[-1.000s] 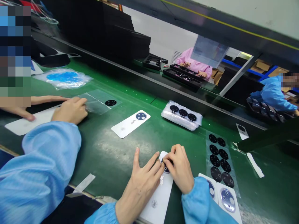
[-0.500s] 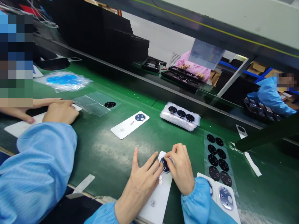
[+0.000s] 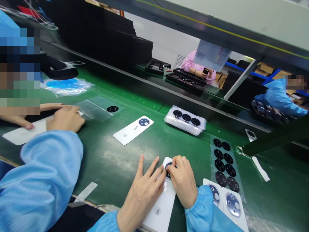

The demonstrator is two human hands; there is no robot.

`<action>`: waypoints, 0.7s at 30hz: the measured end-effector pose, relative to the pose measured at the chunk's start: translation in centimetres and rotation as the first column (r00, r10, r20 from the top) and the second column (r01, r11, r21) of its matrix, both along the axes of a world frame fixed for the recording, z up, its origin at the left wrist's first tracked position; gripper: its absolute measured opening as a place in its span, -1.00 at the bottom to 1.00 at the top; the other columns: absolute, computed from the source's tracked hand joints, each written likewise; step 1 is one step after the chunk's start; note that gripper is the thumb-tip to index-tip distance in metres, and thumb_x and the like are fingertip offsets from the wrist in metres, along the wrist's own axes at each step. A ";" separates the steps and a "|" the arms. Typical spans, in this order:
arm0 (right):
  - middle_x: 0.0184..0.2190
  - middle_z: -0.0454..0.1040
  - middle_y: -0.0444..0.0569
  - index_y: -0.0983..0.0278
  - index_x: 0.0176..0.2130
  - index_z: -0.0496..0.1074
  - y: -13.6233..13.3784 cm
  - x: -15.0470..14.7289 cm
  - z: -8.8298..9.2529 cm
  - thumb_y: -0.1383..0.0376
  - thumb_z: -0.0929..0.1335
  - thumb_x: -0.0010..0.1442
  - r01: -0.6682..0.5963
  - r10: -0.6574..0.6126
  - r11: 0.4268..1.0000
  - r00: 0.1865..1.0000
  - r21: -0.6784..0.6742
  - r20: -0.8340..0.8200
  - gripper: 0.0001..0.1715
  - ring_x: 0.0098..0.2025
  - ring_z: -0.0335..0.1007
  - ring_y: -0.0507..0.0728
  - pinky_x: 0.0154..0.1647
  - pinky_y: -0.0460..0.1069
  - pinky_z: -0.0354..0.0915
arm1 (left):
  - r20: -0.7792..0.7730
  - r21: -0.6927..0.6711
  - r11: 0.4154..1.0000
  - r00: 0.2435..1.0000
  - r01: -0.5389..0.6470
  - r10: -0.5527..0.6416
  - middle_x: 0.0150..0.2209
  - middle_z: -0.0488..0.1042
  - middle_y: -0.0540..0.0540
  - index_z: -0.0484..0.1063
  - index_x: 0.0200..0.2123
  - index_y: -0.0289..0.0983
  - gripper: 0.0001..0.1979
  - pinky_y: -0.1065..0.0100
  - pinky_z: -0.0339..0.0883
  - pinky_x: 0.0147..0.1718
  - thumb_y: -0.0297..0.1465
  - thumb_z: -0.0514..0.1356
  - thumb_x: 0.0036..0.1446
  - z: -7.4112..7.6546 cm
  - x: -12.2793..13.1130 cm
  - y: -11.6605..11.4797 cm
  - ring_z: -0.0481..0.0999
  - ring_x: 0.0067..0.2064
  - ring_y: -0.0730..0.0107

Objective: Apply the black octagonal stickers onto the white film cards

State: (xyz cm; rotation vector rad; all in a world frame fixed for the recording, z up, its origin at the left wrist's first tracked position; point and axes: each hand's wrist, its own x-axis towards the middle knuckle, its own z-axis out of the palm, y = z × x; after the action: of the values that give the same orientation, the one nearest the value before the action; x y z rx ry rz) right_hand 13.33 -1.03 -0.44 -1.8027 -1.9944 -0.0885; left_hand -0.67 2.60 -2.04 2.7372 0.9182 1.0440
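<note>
A white phone back panel lies at the front edge of the green table, its dark round camera sticker at the far end. My left hand rests over the panel's left side with fingers spread, their tips near the sticker. My right hand is closed, with thumb and fingertips together on the sticker, covering much of it. Whether the sticker's edge is lifted is hidden by the fingers. To the right, beside my sleeve, lie two more white panels with round camera stickers.
A clear sheet of black round stickers lies to the right. Farther back are a wrapped stack and another white panel. At left, a co-worker's hand presses on a white panel. A dark post slants in at right.
My right hand has shifted slightly left and turned, its fingers now covering more of the sticker. My left hand has stayed nearly in place.
</note>
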 end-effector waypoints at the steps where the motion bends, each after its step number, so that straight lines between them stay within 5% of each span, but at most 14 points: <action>1: -0.36 0.24 -0.03 0.27 -0.43 0.38 0.0 0.1 0.0 0.53 0.28 0.19 -0.001 0.001 1.000 1.000 -0.006 -0.011 -0.78 -0.33 0.12 0.14 -0.38 0.02 0.14 | 0.014 -0.006 1.000 1.000 -0.002 0.002 -0.20 0.57 -0.04 0.46 -0.18 -0.25 -0.74 -0.18 -0.22 0.24 -0.52 -0.01 0.21 0.0 0.0 0.0 0.43 0.07 0.13; 9: -0.39 0.19 -0.13 0.21 -0.43 0.49 0.3 3.0 0.8 0.46 0.38 0.12 -0.026 -0.069 0.986 0.840 -0.167 -0.538 -0.83 -0.26 0.25 0.10 -0.18 0.01 0.23 | 0.033 -0.026 1.000 0.999 0.008 -0.007 -0.21 0.57 -0.03 0.46 -0.18 -0.23 -0.76 -0.22 -0.28 0.24 -0.50 0.01 0.21 0.0 -0.3 -0.1 0.44 0.06 0.15; 15: -0.46 0.26 -0.15 0.22 -0.41 0.30 -1.1 4.7 1.8 0.25 0.20 0.27 0.071 -0.155 0.979 0.865 -0.190 -0.477 -0.76 -0.40 0.26 0.06 -0.37 -0.07 0.20 | 0.034 -0.004 1.000 0.999 0.010 -0.010 -0.21 0.57 -0.03 0.46 -0.18 -0.23 -0.75 -0.28 -0.31 0.21 -0.50 0.00 0.21 0.1 -0.4 0.0 0.46 0.04 0.15; 21: -0.66 0.07 -0.24 0.17 -0.50 0.01 -1.2 8.6 1.7 0.14 0.06 0.30 0.293 -0.337 0.939 0.886 -0.180 -0.318 -0.64 -0.62 0.03 0.06 -0.54 -0.05 -0.02 | -0.011 0.012 1.000 1.000 0.026 -0.026 -0.20 0.56 -0.07 0.44 -0.18 -0.28 -0.76 -0.30 -0.38 0.20 -0.52 -0.01 0.22 -0.3 -0.1 -0.5 0.44 0.04 0.11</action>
State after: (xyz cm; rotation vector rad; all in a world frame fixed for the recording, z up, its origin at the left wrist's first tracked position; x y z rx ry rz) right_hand 21.95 -2.19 1.21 -2.0479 -1.4810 0.2457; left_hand -0.75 2.05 -2.30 2.7593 0.8788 1.0348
